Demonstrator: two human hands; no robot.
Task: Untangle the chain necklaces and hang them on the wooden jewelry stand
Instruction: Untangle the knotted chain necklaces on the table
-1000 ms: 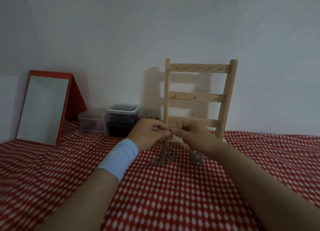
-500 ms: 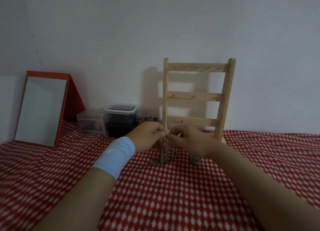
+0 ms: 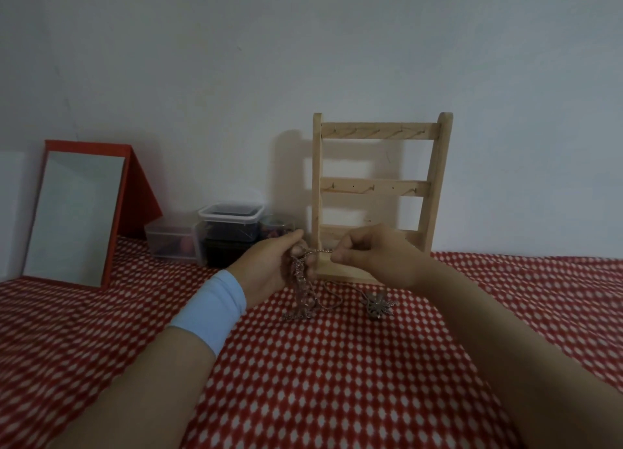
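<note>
A tangled bunch of silver chain necklaces [image 3: 302,288] hangs from my left hand [image 3: 269,269] down to the red checked cloth. My right hand [image 3: 374,253] pinches one strand, stretched short and taut between the two hands. A flower-shaped pendant [image 3: 377,305] lies on the cloth below my right hand, joined to the tangle by a slack chain. The wooden jewelry stand [image 3: 379,192] rises just behind my hands against the wall, its three rungs of hooks bare. My left wrist wears a light blue band.
A red-framed mirror [image 3: 76,212] leans against the wall at the left. Clear plastic boxes [image 3: 231,227] with small items stand between the mirror and the stand. The red and white checked cloth [image 3: 320,381] covers the whole surface.
My hands have drawn slightly apart, pulling a short strand taut between them. The bunch has lifted a little higher off the cloth.
</note>
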